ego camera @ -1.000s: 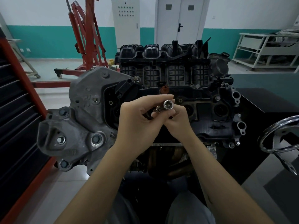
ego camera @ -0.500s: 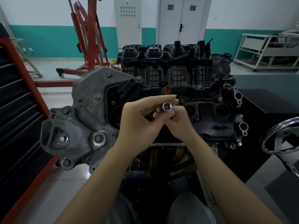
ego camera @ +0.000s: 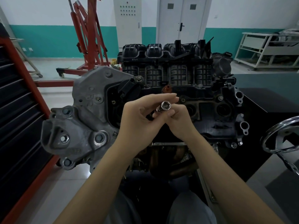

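Left hand [ego camera: 139,120] and right hand [ego camera: 179,120] met in the middle of the scene, both closed on a chrome socket [ego camera: 165,105] – its open hex mouth turned up toward the camera. The left hand's thumb and curled fingers pinched the stem just behind the socket, its upper fingers stretched out over the top. The right hand's fingers were curled beneath the socket, the thumb pressed against its near side. How the stem ended inside the hands could not be seen.

The socket was held in the air above the near side of a dark engine [ego camera: 178,75], clear of its surface. A grey cast bracket [ego camera: 84,110] with several bolts stood on the engine's left end. To the near right, a chrome handwheel [ego camera: 281,136] showed at the edge of the frame; to the left, a black drawer chest [ego camera: 16,110] with a red frame. Farther back stood a red hoist [ego camera: 87,33], a pale cabinet [ego camera: 127,20], a door [ego camera: 181,18] and – at far right – a white rack [ego camera: 267,50].
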`<state>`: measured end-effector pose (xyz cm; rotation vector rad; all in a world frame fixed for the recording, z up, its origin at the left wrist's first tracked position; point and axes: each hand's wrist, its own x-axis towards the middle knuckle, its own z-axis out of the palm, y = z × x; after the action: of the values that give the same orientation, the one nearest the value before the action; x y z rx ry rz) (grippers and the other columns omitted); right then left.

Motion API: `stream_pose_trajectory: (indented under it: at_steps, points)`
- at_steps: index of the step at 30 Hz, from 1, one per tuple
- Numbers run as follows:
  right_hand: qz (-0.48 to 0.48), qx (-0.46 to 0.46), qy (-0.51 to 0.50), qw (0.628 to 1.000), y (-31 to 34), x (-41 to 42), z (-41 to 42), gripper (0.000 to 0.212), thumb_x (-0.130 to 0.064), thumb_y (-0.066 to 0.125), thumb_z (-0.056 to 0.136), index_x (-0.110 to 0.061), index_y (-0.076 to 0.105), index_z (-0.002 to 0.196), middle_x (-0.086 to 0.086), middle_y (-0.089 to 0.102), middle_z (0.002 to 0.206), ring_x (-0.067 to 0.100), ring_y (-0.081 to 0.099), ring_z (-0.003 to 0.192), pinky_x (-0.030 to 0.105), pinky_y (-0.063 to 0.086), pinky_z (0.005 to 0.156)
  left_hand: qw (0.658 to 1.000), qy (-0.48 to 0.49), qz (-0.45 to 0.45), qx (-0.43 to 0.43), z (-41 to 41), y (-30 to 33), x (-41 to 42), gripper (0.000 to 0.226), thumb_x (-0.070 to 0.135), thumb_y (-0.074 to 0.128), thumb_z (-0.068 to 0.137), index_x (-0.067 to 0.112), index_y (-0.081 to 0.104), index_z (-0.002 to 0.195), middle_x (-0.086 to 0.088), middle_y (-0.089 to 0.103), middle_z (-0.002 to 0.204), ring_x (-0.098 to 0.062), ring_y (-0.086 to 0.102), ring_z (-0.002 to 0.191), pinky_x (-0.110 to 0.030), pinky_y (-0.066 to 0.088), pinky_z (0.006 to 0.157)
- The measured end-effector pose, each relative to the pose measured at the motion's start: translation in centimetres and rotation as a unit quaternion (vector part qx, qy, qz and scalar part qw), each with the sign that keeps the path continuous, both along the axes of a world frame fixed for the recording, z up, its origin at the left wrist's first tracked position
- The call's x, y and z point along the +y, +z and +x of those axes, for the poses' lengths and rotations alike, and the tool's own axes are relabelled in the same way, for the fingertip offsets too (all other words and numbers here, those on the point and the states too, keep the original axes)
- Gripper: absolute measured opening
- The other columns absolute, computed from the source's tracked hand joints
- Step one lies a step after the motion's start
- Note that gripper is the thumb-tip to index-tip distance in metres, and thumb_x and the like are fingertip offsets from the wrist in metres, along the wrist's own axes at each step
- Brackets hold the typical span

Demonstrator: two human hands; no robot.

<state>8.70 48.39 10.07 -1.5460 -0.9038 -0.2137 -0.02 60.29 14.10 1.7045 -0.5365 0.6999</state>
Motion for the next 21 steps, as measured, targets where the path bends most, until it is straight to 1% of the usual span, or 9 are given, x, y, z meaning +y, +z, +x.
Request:
stream_pose_trajectory:
  at_steps: [2, 4, 6, 8, 9, 12, 15, 18, 21]
  points:
    - [0.005, 0.006, -0.003, 1.0, 0.02, -0.1, 0.15, 0.034, 0.002, 0.063, 0.083, -0.032, 0.067, 0.082, -0.026, 0.07, 0.084, -0.004, 0.066, 0.086, 0.014, 0.049, 0.076, 0.999, 0.039, 0.004, -0.006, 0.04, 0.01, -0.15, 0.033, 0.0, 0.079, 0.073, 0.01, 0.071, 0.103, -0.003, 0.074, 0.096, -0.012, 0.07, 0.095, -0.033, 0.056, 0.087]
    - [0.007, 0.009, -0.008, 1.0, -0.04, -0.1, 0.18, 0.035, 0.005, 0.063, 0.082, -0.029, 0.067, 0.086, -0.026, 0.07, 0.083, -0.004, 0.066, 0.085, 0.013, 0.049, 0.075, 0.998, 0.059, -0.008, -0.001, 0.09, -0.12, -0.36, 0.032, 0.002, 0.081, 0.072, 0.012, 0.072, 0.101, 0.0, 0.074, 0.094, -0.009, 0.07, 0.092, -0.031, 0.057, 0.086]
    - [0.006, 0.003, -0.014, 1.0, -0.02, 0.01, -0.05, 0.028, -0.002, 0.065, 0.082, -0.029, 0.064, 0.089, -0.027, 0.069, 0.084, -0.004, 0.065, 0.085, 0.013, 0.048, 0.076, 0.999, 0.051, -0.014, 0.007, 0.08, -0.2, -0.53, 0.034, 0.0, 0.078, 0.075, 0.012, 0.071, 0.106, -0.001, 0.074, 0.097, -0.009, 0.07, 0.095, -0.03, 0.056, 0.088]
    - [0.002, -0.001, -0.004, 1.0, -0.03, 0.12, -0.23, 0.016, -0.014, 0.059, 0.083, -0.029, 0.062, 0.089, -0.028, 0.068, 0.084, -0.005, 0.064, 0.085, 0.013, 0.047, 0.077, 1.0, 0.007, -0.022, 0.015, 0.12, -0.26, -0.33, 0.038, -0.006, 0.072, 0.078, 0.011, 0.067, 0.112, -0.005, 0.073, 0.102, -0.014, 0.069, 0.1, -0.035, 0.055, 0.092]
    - [0.002, 0.001, 0.0, 1.0, -0.04, 0.16, -0.21, 0.015, -0.015, 0.058, 0.085, -0.029, 0.061, 0.088, -0.028, 0.068, 0.084, -0.005, 0.064, 0.085, 0.013, 0.048, 0.077, 0.999, -0.017, -0.023, 0.016, 0.13, -0.25, -0.2, 0.039, -0.008, 0.07, 0.079, 0.009, 0.066, 0.114, -0.008, 0.073, 0.104, -0.016, 0.069, 0.103, -0.037, 0.054, 0.093]
    - [0.002, 0.004, -0.012, 1.0, -0.03, 0.13, 0.14, 0.032, 0.001, 0.062, 0.084, -0.031, 0.064, 0.085, -0.026, 0.069, 0.082, -0.005, 0.065, 0.083, 0.013, 0.048, 0.075, 0.999, -0.026, -0.006, 0.018, 0.17, -0.17, -0.04, 0.035, -0.008, 0.07, 0.079, 0.004, 0.066, 0.112, -0.01, 0.072, 0.105, -0.019, 0.068, 0.104, -0.038, 0.054, 0.093]
    - [0.002, -0.003, -0.011, 1.0, 0.07, 0.05, 0.28, 0.04, 0.01, 0.066, 0.079, -0.029, 0.069, 0.086, -0.026, 0.07, 0.086, -0.004, 0.066, 0.086, 0.011, 0.048, 0.075, 0.999, 0.054, 0.001, 0.002, 0.17, -0.08, -0.35, 0.031, 0.003, 0.082, 0.071, 0.009, 0.072, 0.1, -0.002, 0.073, 0.095, -0.012, 0.07, 0.094, -0.03, 0.056, 0.086]
    - [0.006, -0.009, -0.01, 1.0, 0.29, 0.09, -0.15, 0.035, 0.001, 0.066, 0.081, -0.034, 0.067, 0.085, -0.029, 0.069, 0.088, -0.006, 0.065, 0.089, 0.01, 0.048, 0.077, 0.998, 0.069, -0.01, -0.008, 0.1, -0.17, -0.62, 0.029, 0.003, 0.08, 0.072, 0.013, 0.072, 0.099, 0.001, 0.074, 0.092, -0.009, 0.07, 0.091, -0.028, 0.056, 0.084]
    - [0.005, 0.005, 0.011, 1.0, 0.23, 0.12, -0.32, 0.026, -0.008, 0.058, 0.085, -0.033, 0.061, 0.089, -0.029, 0.068, 0.085, -0.008, 0.064, 0.084, 0.01, 0.047, 0.075, 1.0, 0.012, -0.028, 0.0, 0.06, -0.3, -0.37, 0.034, -0.007, 0.073, 0.077, 0.008, 0.068, 0.108, -0.007, 0.073, 0.099, -0.016, 0.07, 0.097, -0.034, 0.055, 0.09]
